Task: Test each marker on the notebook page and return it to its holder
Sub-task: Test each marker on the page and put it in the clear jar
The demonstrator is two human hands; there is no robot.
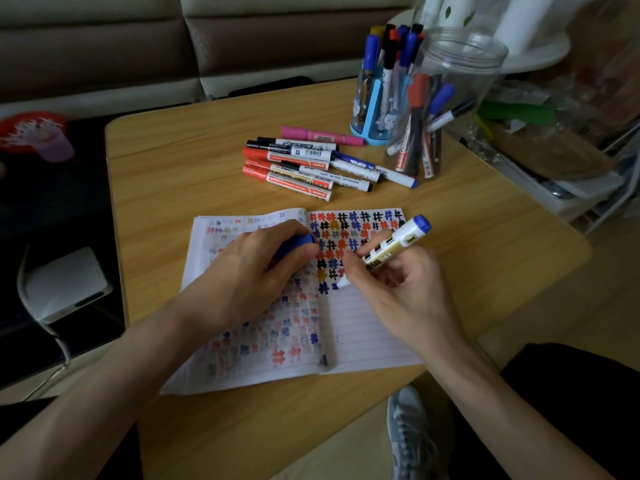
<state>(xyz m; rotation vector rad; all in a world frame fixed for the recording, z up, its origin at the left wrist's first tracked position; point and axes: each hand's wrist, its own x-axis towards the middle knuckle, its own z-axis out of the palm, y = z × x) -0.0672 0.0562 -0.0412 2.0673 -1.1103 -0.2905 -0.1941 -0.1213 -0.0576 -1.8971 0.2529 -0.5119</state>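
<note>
Head view: notebook (363,327) on wooden table (173,188), perhaps a sofa (138,46) behind.

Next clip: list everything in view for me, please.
notebook: 1, white lined pages with coloured hash marks, open mid-table
blue marker: 1, white barrel, tip on right page
cap: 1, blue, in left hand
loose markers: about ten, red, black, blue, pink, beyond notebook
holder: 1, light blue, table's far right, markers upright inside
jar: 1, clear, beside holder, markers inside
table: 1, light wood
shoe: 1, grey, bottom edge
left hand: 1, holds cap, over left page
right hand: 1, grips blue marker
</note>
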